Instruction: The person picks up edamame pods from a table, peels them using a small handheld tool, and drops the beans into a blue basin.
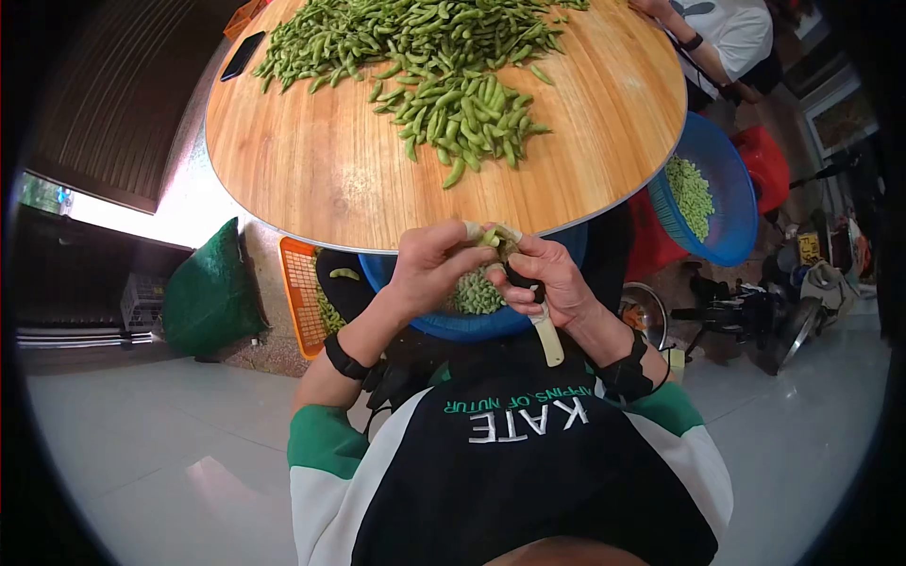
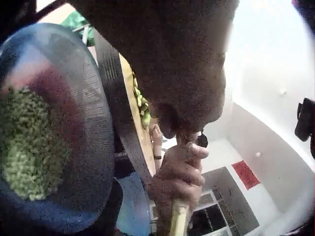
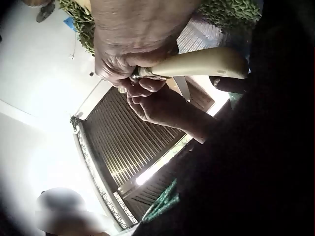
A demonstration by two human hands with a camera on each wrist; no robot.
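In the head view, my left hand and right hand meet just off the near edge of the round wooden table. Between their fingertips is a green bean pod, pinched by the left fingers, with the right thumb and fingers right at it. My right hand also grips a knife by its cream handle, which sticks out below the palm; in the right wrist view the handle points away to the right. Under both hands, shelled beans lie in a blue basin.
A large heap of pods covers the far table, with a smaller pile nearer. A phone lies at the left edge. An orange basket stands left, a blue colander of beans right. Another person sits far right.
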